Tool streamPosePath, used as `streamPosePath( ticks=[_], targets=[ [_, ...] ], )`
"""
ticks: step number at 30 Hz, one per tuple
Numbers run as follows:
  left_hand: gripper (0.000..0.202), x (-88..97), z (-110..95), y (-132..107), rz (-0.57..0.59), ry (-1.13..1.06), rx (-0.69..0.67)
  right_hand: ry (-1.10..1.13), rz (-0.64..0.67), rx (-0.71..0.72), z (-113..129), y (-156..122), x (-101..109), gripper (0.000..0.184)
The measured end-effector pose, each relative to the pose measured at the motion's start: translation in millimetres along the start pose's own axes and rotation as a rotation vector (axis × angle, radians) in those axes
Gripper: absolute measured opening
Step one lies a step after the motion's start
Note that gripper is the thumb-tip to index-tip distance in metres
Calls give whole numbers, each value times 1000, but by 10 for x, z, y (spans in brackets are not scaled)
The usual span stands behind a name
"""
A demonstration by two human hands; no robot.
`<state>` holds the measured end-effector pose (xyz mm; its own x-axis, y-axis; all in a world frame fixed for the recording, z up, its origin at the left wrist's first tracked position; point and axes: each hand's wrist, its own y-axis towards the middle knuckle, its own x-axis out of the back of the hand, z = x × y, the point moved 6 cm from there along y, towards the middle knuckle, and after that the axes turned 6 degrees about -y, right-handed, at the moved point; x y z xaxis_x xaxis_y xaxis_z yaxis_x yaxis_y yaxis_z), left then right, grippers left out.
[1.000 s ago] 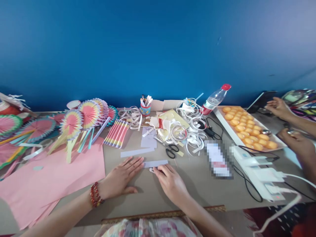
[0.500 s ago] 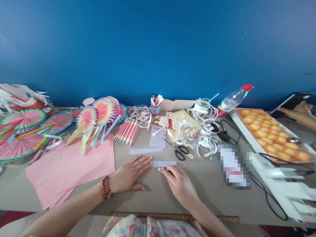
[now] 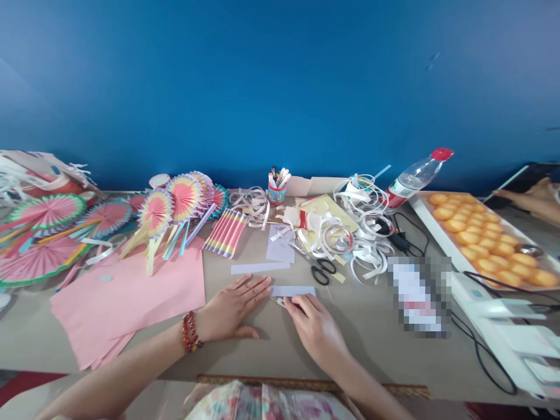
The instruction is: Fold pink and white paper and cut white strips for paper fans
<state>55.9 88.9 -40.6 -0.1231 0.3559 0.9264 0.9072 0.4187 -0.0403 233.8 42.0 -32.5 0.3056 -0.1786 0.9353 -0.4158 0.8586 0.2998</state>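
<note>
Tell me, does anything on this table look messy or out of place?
Yes: the white strips near the scissors lie in a loose tangle, messy compared with the flat purple strip by the left hand. The bottle also appears to lean right, though the camera's wide view may exaggerate that. I see no spill.

Paper strip (image 3: pixel 294 290) just right of the left hand (image 3: pixel 231 309) is plain pale lilac; paper sheets (image 3: pixel 149 297) left of that hand, pink; beaded bracelet (image 3: pixel 189 332) just behind it, dark red; pleated paper (image 3: pixel 226 233) beyond it, banded pink, yellow and lilac; scissors (image 3: pixel 315 267) beyond the right hand (image 3: pixel 317 326), black-handled.
</note>
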Motion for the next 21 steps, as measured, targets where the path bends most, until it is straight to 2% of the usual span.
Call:
streamPosePath(
  ticks=[7,14,21],
  targets=[
    [92,3,-3,3,7,6,5,15,35,-9,79,50,-62,32],
    [92,5,-1,8,0,-14,-3,14,27,-23,148,109,-34,32],
    [78,159,80,-93,-3,-22,3,53,29,-29,125,111,-52,28]
  ],
)
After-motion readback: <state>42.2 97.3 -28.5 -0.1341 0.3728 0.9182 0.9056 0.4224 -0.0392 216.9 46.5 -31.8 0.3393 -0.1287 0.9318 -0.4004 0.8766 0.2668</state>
